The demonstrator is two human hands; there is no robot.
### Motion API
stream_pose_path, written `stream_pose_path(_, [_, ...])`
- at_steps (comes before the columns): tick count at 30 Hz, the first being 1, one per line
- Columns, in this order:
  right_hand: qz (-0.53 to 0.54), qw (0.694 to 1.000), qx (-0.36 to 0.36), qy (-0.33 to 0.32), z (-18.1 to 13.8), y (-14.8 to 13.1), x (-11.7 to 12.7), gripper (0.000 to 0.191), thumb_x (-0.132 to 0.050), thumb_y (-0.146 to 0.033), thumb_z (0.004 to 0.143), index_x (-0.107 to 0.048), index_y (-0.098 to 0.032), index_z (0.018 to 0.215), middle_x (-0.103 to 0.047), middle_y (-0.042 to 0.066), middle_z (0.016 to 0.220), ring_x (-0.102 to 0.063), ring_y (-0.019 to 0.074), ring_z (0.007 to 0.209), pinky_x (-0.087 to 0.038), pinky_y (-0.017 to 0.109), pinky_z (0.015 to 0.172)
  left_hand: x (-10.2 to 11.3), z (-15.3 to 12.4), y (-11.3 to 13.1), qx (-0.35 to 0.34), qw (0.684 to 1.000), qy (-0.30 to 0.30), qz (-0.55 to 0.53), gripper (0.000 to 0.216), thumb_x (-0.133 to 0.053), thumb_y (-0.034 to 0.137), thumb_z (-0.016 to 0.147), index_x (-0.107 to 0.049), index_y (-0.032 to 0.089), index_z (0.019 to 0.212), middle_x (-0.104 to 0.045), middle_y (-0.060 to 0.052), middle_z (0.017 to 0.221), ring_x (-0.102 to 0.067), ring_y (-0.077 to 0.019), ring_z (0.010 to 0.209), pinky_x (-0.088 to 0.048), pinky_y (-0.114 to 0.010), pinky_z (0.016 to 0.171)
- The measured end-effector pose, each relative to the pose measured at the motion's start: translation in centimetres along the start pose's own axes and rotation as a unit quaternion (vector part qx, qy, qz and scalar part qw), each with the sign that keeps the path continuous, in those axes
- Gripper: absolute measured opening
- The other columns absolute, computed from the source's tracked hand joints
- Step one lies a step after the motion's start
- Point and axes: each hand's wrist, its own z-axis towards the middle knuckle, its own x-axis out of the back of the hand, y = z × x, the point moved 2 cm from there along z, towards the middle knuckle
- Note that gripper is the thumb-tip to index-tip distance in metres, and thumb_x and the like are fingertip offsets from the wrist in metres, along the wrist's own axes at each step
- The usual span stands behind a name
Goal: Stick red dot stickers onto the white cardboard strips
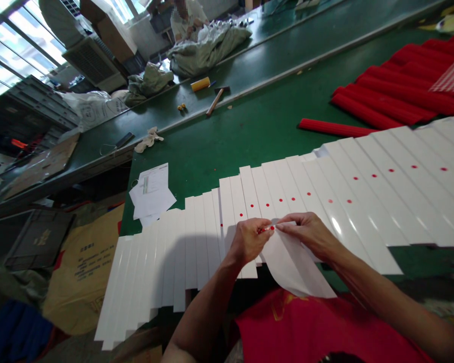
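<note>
A white sheet point(293, 264) of thin backing paper hangs curled in front of my body, with a red dot sticker point(272, 228) at its upper edge. My right hand point(310, 233) pinches that edge between thumb and fingers. At the same edge, my left hand point(249, 239) is closed in a pinch, and red shows between its fingertips. Whether that red sticker is loose or on the sheet, I cannot tell. Beneath both hands lie long white boxes point(208, 234) side by side in a row. Those in the middle and right bear single red dots; the left ones show none.
Red ribbed tubes point(393, 96) are piled at the right on the green table point(249, 128). Papers point(153, 194) and a crumpled glove point(149, 140) lie left. A hammer point(215, 102) and yellow roll point(200, 84) sit farther back. Another person point(187, 22) works beyond, near grey sacks point(210, 48).
</note>
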Motion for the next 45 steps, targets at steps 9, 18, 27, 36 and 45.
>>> stream_pose_path(9, [0.005, 1.000, -0.003, 0.003, 0.23, 0.19, -0.16, 0.021, -0.071, -0.035, 0.068, -0.071, -0.014, 0.071, -0.068, 0.004, 0.062, -0.057, 0.0137, 0.052, -0.041, 0.024, 0.048, -0.37, 0.09, -0.35, 0.024, 0.999, -0.002, -0.038, 0.015, -0.063, 0.021, 0.077, -0.073, 0.019, 0.089, -0.074, 0.000, 0.081, -0.065, -0.0113, 0.070, -0.048, -0.020, 0.066])
stream_pose_path(18, [-0.035, 0.999, 0.012, 0.015, 0.12, -0.18, -0.29, 0.023, -0.067, -0.037, 0.070, -0.070, -0.014, 0.072, -0.067, 0.004, 0.062, -0.057, 0.0148, 0.052, -0.041, 0.024, 0.047, -0.48, 0.20, -0.02, 0.036, 0.998, 0.011, -0.040, 0.013, -0.063, 0.022, 0.078, -0.073, 0.018, 0.085, -0.074, -0.001, 0.079, -0.065, -0.0112, 0.070, -0.048, -0.019, 0.064])
stream_pose_path(27, [-0.069, 0.997, 0.025, 0.019, 0.08, -0.73, -0.29, 0.024, -0.065, -0.037, 0.070, -0.071, -0.015, 0.071, -0.066, 0.004, 0.063, -0.056, 0.0146, 0.055, -0.040, 0.024, 0.049, -0.41, 0.28, 0.08, 0.022, 1.000, 0.013, -0.014, 0.022, -0.055, 0.027, 0.085, -0.072, 0.017, 0.077, -0.069, 0.001, 0.067, -0.058, -0.0092, 0.060, -0.042, -0.019, 0.058])
stream_pose_path(36, [-0.066, 0.997, 0.030, 0.012, 0.29, -0.42, -0.44, 0.023, -0.064, -0.036, 0.071, -0.072, -0.015, 0.070, -0.068, 0.004, 0.066, -0.058, 0.0148, 0.057, -0.040, 0.024, 0.050, -0.80, 0.48, -0.35, 0.044, 0.998, 0.013, -0.051, 0.013, -0.061, 0.023, 0.080, -0.072, 0.017, 0.078, -0.069, 0.001, 0.070, -0.059, -0.0094, 0.063, -0.042, -0.019, 0.058])
stream_pose_path(45, [-0.072, 0.997, 0.031, 0.024, 0.23, -0.55, -0.35, 0.024, -0.064, -0.037, 0.070, -0.072, -0.014, 0.069, -0.069, 0.006, 0.066, -0.059, 0.0164, 0.058, -0.040, 0.024, 0.048, -0.86, 0.35, -0.29, 0.019, 0.999, 0.048, 0.013, 0.010, -0.064, 0.021, 0.080, -0.072, 0.019, 0.075, -0.071, 0.001, 0.073, -0.061, -0.0111, 0.067, -0.043, -0.021, 0.065])
